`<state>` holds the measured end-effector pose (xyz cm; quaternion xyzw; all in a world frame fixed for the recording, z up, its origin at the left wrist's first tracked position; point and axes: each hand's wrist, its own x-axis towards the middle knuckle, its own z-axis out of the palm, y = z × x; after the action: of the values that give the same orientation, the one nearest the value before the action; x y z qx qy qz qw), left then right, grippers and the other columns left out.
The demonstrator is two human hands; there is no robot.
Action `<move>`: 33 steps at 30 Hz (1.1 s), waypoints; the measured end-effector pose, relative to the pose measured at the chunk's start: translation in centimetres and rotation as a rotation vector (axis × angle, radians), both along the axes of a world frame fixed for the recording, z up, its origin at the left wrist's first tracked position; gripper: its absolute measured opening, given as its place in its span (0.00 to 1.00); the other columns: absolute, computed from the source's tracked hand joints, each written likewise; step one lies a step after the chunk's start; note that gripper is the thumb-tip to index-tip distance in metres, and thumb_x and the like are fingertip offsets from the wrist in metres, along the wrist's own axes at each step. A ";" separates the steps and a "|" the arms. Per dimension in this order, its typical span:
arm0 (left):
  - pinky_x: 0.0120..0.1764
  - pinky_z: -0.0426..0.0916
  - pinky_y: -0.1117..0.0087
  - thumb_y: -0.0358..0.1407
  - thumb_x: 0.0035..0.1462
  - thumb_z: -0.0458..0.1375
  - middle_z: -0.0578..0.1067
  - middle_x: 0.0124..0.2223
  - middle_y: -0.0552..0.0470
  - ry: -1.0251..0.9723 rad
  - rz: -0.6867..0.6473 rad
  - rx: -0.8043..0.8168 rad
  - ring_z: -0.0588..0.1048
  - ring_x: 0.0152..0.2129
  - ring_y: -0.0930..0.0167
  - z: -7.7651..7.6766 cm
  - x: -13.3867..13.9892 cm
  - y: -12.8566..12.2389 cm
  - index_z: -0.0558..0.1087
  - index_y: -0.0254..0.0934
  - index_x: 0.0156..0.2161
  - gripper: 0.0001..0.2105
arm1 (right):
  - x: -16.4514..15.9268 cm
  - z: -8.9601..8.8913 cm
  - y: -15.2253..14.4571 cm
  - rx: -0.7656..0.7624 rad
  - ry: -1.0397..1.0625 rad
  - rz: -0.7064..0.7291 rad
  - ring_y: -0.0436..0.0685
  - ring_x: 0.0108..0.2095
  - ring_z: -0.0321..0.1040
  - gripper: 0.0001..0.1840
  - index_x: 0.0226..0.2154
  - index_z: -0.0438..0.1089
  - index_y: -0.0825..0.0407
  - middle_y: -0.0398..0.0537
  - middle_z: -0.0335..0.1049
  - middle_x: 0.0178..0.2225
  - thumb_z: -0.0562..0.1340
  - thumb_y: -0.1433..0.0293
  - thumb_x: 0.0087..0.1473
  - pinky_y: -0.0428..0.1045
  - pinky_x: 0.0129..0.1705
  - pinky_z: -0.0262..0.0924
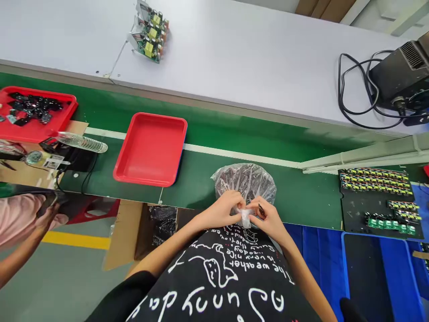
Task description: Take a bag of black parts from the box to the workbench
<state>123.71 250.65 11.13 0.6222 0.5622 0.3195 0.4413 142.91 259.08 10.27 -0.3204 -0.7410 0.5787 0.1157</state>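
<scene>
A clear plastic bag [250, 176] with dark contents lies on the green bench at the front edge, its gathered neck pointing toward my body. My left hand [231, 208] pinches the bunched plastic from the left. From the other side my right hand [266, 217] grips the same neck, with a small dark item visible at its fingers that I cannot make out. The two hands almost meet at the twist. What fills the bag is blurred by the plastic.
A red tray [152, 150] sits left of the bag. Further left are a plastic bottle [82, 141], a red tray of black parts [69, 112] and a co-worker's hand [48, 212]. Circuit boards [375, 181] lie right. A cabled black device [402, 71] and boards [152, 36] stand on the shelf.
</scene>
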 end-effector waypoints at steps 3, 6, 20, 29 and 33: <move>0.44 0.60 0.68 0.26 0.53 0.56 0.70 0.33 0.53 0.158 0.025 0.149 0.66 0.35 0.70 -0.3 1.6 -0.4 0.68 0.36 0.34 0.04 | 0.5 -0.5 -0.5 -0.016 0.049 -0.059 0.43 0.19 0.47 0.07 0.34 0.73 0.53 0.41 0.64 0.30 0.62 0.69 0.52 0.44 0.23 0.50; 0.47 0.61 0.67 0.34 0.58 0.59 0.72 0.37 0.50 0.266 0.098 0.230 0.67 0.38 0.68 -1.7 0.5 -1.5 0.69 0.36 0.34 0.04 | 1.4 -1.2 -0.5 -0.082 0.008 -0.034 0.47 0.22 0.55 0.11 0.34 0.75 0.52 0.43 0.66 0.28 0.63 0.62 0.53 0.45 0.25 0.53; 0.47 0.69 0.60 0.32 0.64 0.53 0.73 0.47 0.40 0.754 0.832 -0.818 0.73 0.44 0.63 -20.9 -18.7 -7.4 0.69 0.28 0.49 0.11 | -3.7 -1.2 5.2 -0.165 -0.083 -0.373 0.50 0.23 0.57 0.26 0.36 0.77 0.54 0.48 0.71 0.27 0.67 0.49 0.45 0.48 0.25 0.56; 0.49 0.67 0.59 0.31 0.64 0.51 0.73 0.50 0.38 0.751 0.787 -0.815 0.71 0.49 0.61 -24.2 -18.0 -11.5 0.70 0.26 0.50 0.13 | -14.0 -6.0 6.2 -0.053 -0.049 -0.165 0.52 0.24 0.60 0.27 0.37 0.75 0.55 0.45 0.69 0.24 0.62 0.48 0.49 0.49 0.28 0.58; 0.47 0.67 0.60 0.24 0.63 0.47 0.73 0.49 0.35 0.698 0.726 -0.842 0.72 0.48 0.60 -24.7 -15.1 -15.1 0.70 0.25 0.49 0.14 | -17.4 -7.8 6.5 0.011 -0.066 -0.096 0.53 0.25 0.62 0.30 0.37 0.75 0.56 0.46 0.69 0.23 0.59 0.46 0.50 0.49 0.30 0.59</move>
<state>108.66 235.59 -13.52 0.2345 0.9236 -0.0200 0.3028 125.48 265.58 2.48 -0.3737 -0.7313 0.5577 0.1203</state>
